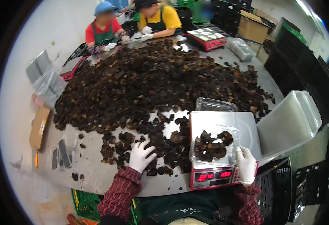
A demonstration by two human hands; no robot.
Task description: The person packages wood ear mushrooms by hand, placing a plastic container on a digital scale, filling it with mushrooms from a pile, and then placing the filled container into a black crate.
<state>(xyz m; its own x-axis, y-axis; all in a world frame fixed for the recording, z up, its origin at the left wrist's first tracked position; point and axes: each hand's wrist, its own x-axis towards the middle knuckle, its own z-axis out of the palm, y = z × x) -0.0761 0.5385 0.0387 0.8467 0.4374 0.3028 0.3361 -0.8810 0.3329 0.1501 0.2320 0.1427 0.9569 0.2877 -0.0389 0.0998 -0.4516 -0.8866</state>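
Note:
My left hand (142,156), in a white glove, lies on dark wood ear mushrooms (155,133) at the near edge of the pile. Its fingers are spread over the loose pieces. In my gloved right hand (246,165) is the right edge of a clear plastic tray (230,159); some of its fingertips are hidden. Several mushrooms (211,146) sit inside the tray. The tray rests on the metal plate of a red digital scale (249,125), whose red digits are lit at the front.
A large mushroom heap (153,78) covers much of the metal table (97,150). Stacked clear trays (292,120) lean right of the scale. Two people in gloves (110,47) work across the table, near another red scale (207,38). A cardboard box (39,127) stands at left.

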